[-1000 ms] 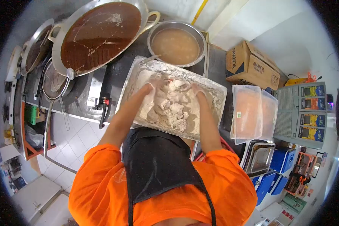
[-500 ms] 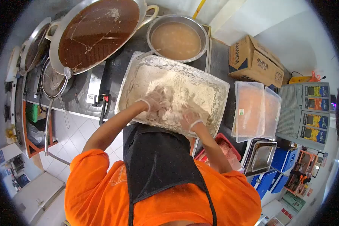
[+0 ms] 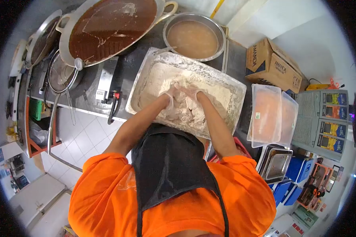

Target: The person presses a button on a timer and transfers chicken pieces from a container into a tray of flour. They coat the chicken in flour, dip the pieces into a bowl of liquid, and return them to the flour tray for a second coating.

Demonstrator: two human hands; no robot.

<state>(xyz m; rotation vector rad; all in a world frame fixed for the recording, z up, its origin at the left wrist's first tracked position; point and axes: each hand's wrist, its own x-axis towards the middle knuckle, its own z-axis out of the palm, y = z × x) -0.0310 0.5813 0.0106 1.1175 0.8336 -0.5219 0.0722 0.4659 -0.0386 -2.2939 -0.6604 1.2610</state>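
Observation:
A large rectangular metal tray (image 3: 238, 103) holds pale flour (image 3: 219, 93) and lumpy flour-coated pieces (image 3: 184, 114). My left hand (image 3: 171, 94) and my right hand (image 3: 192, 92), both in clear plastic gloves, are close together in the flour near the middle of the tray. Their fingers reach forward, stretched out and partly buried in it. The coated pieces lie between my wrists, on the side towards my black apron (image 3: 166, 170).
Behind the tray stand a wide pan of brown oil (image 3: 110, 29) and a round metal basin (image 3: 221, 43) of cloudy liquid. A strainer (image 3: 51, 79) is at left. On the right are a cardboard box (image 3: 283, 67), translucent plastic containers (image 3: 267, 114) and a red basket (image 3: 244, 149).
Both hands have moved together and farther forward in the tray, from wide apart to nearly touching. Lumpy coated pieces now show between the wrists. The view has shifted slightly.

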